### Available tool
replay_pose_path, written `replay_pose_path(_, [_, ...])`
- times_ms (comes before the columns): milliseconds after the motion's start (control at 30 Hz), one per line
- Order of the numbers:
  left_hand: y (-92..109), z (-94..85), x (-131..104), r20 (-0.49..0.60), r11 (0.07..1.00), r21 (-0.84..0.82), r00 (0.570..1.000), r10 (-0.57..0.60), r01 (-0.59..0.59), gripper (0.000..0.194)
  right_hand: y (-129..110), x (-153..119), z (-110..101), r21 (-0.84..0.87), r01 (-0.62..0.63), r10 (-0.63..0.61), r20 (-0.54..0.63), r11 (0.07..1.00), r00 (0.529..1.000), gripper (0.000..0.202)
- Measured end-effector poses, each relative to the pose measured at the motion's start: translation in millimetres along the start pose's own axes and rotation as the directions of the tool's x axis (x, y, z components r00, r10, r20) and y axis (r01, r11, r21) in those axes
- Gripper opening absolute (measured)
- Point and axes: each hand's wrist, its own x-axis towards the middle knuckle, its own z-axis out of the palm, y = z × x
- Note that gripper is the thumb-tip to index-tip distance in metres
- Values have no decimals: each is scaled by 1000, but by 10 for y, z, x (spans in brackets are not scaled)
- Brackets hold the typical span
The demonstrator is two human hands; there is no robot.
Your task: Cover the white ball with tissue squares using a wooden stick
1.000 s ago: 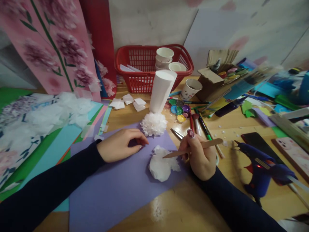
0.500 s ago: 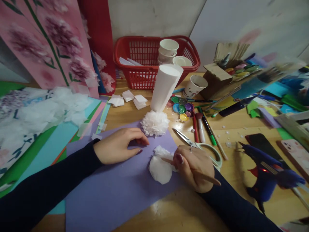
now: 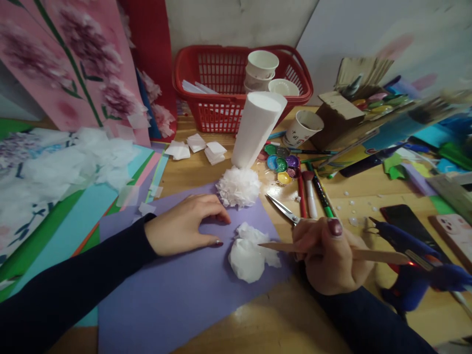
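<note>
Upper left of the frame: pink flower panel (image 3: 79, 54), upright; white tissue heap (image 3: 81, 160) below it, at the left edge. Lower left to centre: purple sheet (image 3: 165, 300) on the table. Left hand (image 3: 188, 223) on the sheet, left of centre, holding nothing; fingers curled, thumb and forefinger apart. Centre: white pompom (image 3: 239, 188) at the sheet's far edge, in front of a white roll (image 3: 256, 130). Just below centre: crumpled white tissue (image 3: 248, 260) on the sheet, between the hands. Wooden stick (image 3: 275, 247), tip over the tissue; cannot tell whether touching. Right hand (image 3: 335, 258), right of centre: thumb and fingers clamped on the stick, scissors (image 3: 283, 209) just beyond. Lower right: blue glue gun (image 3: 409, 290), red light lit
</note>
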Motion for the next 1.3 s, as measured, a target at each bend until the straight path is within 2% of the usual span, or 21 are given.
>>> replay_pose_path(67, [-2,7,6,4,1000,-8,1000,-5,5,22,-2,27,13,136,-46,56,-71,990,996,44])
replay_pose_path(133, [-1,21,15,6,1000,-15,1000,-4,4,21,-1,47,13,193,-88,108,-92,977,990,43])
replay_pose_path(233, [14,-10,7,26,1000,-14,1000,-2,3,20,5,47,10,182,-105,132,-144,978,981,44])
replay_pose_path(333, [56,-196,-87,43,1000,14,999,-9,8,19,4,20,23,109,-112,125,-120,988,985,47])
replay_pose_path(400, [94,-396,-204,-44,998,46,998,-46,48,21,-7,2,35,34,-142,144,-61,989,988,49])
replay_pose_path(433, [110,-499,-269,-135,995,55,988,-79,87,21,-16,-3,41,-10,-153,153,-20,988,988,50])
replay_pose_path(500, [130,-663,-389,-309,983,81,942,-133,165,21,-35,-8,49,-86,-146,152,67,985,986,50])
replay_pose_path(567, [122,-720,-464,-374,970,102,912,-170,223,21,-49,-6,53,-139,-107,126,138,985,982,50])
replay_pose_path(633, [94,-652,-484,-307,964,115,932,-194,239,21,-56,-5,52,-157,-79,105,165,984,981,50])
replay_pose_path(700, [68,-494,-461,-166,967,133,967,-196,219,20,-59,-8,44,-141,-80,99,135,987,986,50])
replay_pose_path(767, [60,-323,-426,-42,971,159,984,-176,180,18,-64,-13,29,-102,-100,108,84,990,991,51])
replay_pose_path(867, [78,-196,-411,33,970,201,989,-145,136,16,-75,-16,-6,-63,-123,125,22,990,992,52])
replay_pose_path(967, [80,-277,-471,3,964,229,990,-143,138,17,-75,-9,-38,-63,-130,130,-3,990,992,52])
replay_pose_path(1033, [56,-386,-534,-49,955,251,987,-152,160,18,-61,1,-46,-78,-110,113,37,991,993,52])
replay_pose_path(1133, [1,-513,-605,-80,931,296,977,-197,212,18,-28,14,-34,-147,-2,37,233,989,972,47])
replay_pose_path(1200, [-24,-536,-615,-50,915,315,967,-249,251,20,-22,14,-18,-175,52,9,329,983,944,43])
replay_pose_path(1233, [-29,-528,-608,-25,909,320,962,-274,267,22,-27,10,-9,-178,47,14,327,983,945,43])
replay_pose_path(1300, [-30,-483,-580,27,903,326,952,-305,280,29,-53,-1,9,-156,-22,58,231,988,971,47])
